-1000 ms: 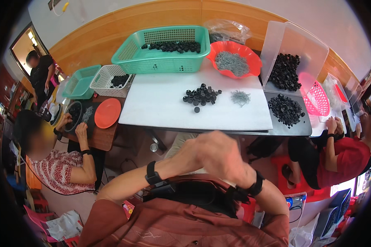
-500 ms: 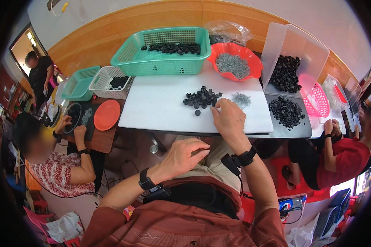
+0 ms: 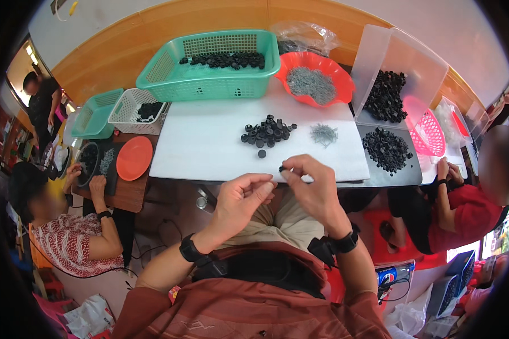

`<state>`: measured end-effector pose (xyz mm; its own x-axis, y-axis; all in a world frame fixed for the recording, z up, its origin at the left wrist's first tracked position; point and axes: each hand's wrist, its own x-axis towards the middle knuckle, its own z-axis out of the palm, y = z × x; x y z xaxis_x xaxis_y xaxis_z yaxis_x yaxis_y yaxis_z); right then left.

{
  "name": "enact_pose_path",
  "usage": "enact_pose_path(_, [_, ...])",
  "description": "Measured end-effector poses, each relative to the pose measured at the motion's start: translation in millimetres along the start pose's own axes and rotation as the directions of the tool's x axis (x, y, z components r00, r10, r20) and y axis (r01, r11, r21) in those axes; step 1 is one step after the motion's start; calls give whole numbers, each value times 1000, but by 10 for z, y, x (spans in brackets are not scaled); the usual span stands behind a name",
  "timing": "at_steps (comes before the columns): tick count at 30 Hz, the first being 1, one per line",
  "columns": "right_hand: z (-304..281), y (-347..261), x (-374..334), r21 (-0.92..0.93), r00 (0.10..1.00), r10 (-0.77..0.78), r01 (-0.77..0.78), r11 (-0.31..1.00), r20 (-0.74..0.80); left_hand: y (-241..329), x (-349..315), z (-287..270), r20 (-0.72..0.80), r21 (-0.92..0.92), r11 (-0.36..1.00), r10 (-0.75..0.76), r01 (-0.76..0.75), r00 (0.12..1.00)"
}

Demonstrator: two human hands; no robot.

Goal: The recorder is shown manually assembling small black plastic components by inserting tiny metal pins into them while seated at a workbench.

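Observation:
My right hand (image 3: 315, 189) is over the table's front edge, thumb and index finger pinched on a small black cap-like part (image 3: 281, 168). Close by on its left, my left hand (image 3: 234, 206) has its fingertips drawn together; anything between them is too small to make out. Beyond both hands, a pile of black round caps (image 3: 267, 131) sits on the white foam sheet (image 3: 198, 141), with one cap (image 3: 262, 153) lying apart in front. To the right of that pile is a little heap of thin grey metal pins (image 3: 324, 134).
Behind stand a green basket (image 3: 209, 90) of black parts, a red scalloped bowl (image 3: 345, 90) of grey pins and a clear bin (image 3: 418, 79). More black parts (image 3: 387, 151) lie at right. People sit at both sides, near a white basket (image 3: 119, 116) and an orange plate (image 3: 134, 159).
My right hand has come back from the pile toward my body, now with a small black part. My left hand has risen toward it and drawn its fingertips together.

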<state>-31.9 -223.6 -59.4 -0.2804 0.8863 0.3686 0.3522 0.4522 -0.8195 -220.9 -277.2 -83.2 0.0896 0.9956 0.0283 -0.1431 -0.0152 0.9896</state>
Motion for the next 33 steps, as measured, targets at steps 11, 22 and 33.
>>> enact_pose_path(11, [-16, -75, -301, 155, 984, -176, 171, 973, 23, 18, 75, 2, 241, -500, 805, -225, 319, 944])
enact_pose_path(22, [-44, -28, -335, 107, 981, -187, 192, 975, -59, 58, 66, 88, 238, -468, 829, -216, 306, 947])
enact_pose_path(33, [-222, 91, -256, 130, 982, -190, 189, 973, -5, -14, 69, 101, 233, -443, 838, -236, 320, 943])
